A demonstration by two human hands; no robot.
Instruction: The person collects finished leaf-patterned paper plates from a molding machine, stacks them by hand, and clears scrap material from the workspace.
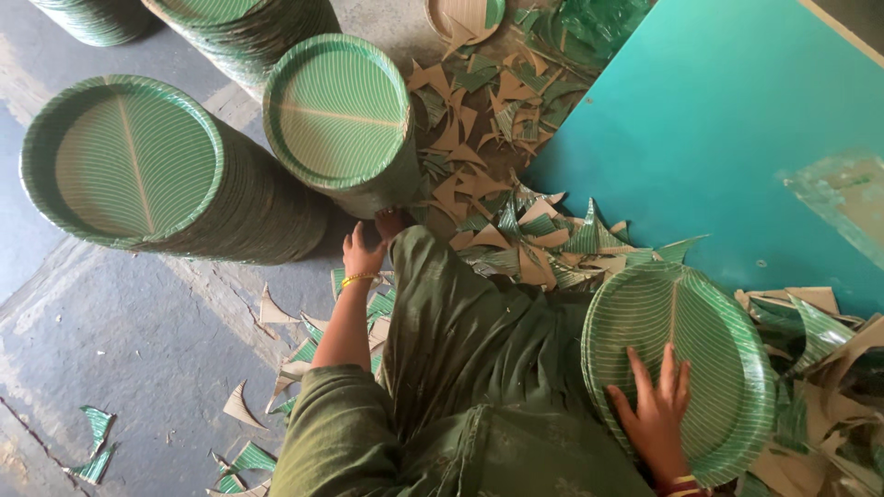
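Note:
My right hand (656, 412) lies flat with fingers spread on the top plate of a short stack of green leaf-patterned paper plates (700, 331) at the lower right. My left hand (363, 254) reaches down to the floor beside my green-clad leg (460, 322), fingers curled near the base of a tall plate stack (339, 112); I cannot see anything in it. A yellow bangle sits on that wrist.
Two more tall stacks of the same plates (124, 161) (244, 23) stand at the left and top. Green and brown paper offcuts (488, 120) litter the grey floor. A teal board (727, 120) leans at the upper right.

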